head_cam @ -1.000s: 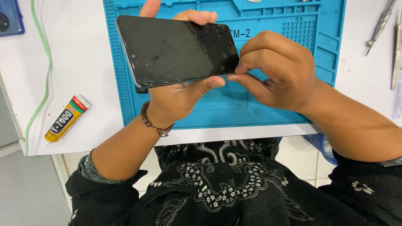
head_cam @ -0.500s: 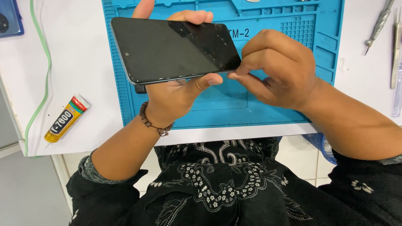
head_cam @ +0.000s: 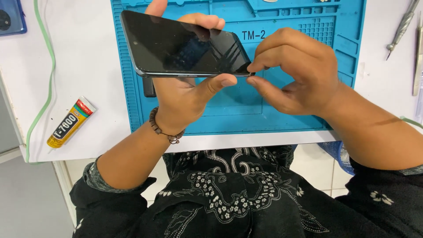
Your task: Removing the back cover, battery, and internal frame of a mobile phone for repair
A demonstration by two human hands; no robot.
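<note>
Left hand (head_cam: pixel 185 99) grips a dark phone (head_cam: pixel 185 46) from beneath, above the blue mat (head_cam: pixel 282 110). Right hand (head_cam: pixel 295 72) pinches the phone's corner. A glue tube (head_cam: pixel 70 122) lies near the surface's front-left edge.

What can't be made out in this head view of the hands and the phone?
- Phone: its back is turned away from the head camera and covered by the left hand.
- Right hand: whether anything sits between the fingertips at the phone's corner is too small to tell.
- Metal tools: cut off by the right and top edges.
- Dark blue item: cut off by the left edge.
- Blue mat: its top trays are cut off by the top edge.
</note>
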